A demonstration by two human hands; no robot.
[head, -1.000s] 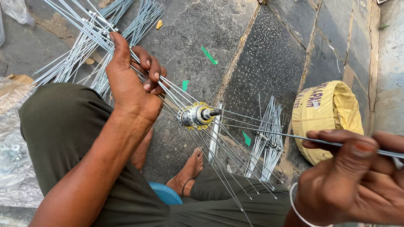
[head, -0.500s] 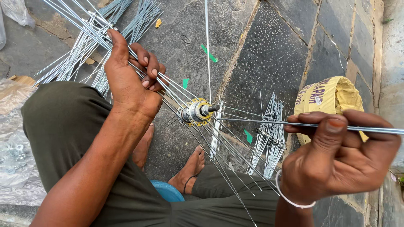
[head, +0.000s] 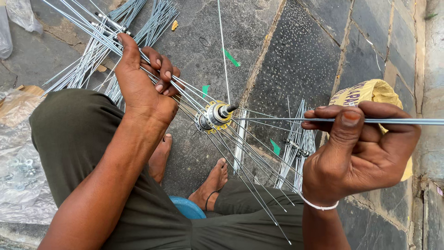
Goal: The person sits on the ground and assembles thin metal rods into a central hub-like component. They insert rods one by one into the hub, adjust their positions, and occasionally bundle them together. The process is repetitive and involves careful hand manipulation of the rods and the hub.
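Observation:
A metal wheel hub (head: 216, 115) with yellow flanges hangs in the middle, above my knees, with thin steel spokes fanning out from it. My left hand (head: 143, 81) is closed around a bundle of spokes (head: 88, 32) that runs up and left from the hub. My right hand (head: 360, 148) pinches a few spokes (head: 277, 120) between thumb and fingers; they reach from the hub out past the right edge. More spokes (head: 252, 185) slope down over my dark green trousers.
Loose spokes (head: 152, 21) lie in piles on the grey stone pavement at the top left. A smaller spoke bundle (head: 296, 139) lies by a yellow sack (head: 370, 92). My bare feet (head: 212, 183) rest below the hub. Clear plastic sheeting (head: 18, 176) lies at the left.
My right hand has risen and shifted left, keeping its pinch on the spokes. One spoke has swung upright above the hub. My left hand and the hub have barely moved.

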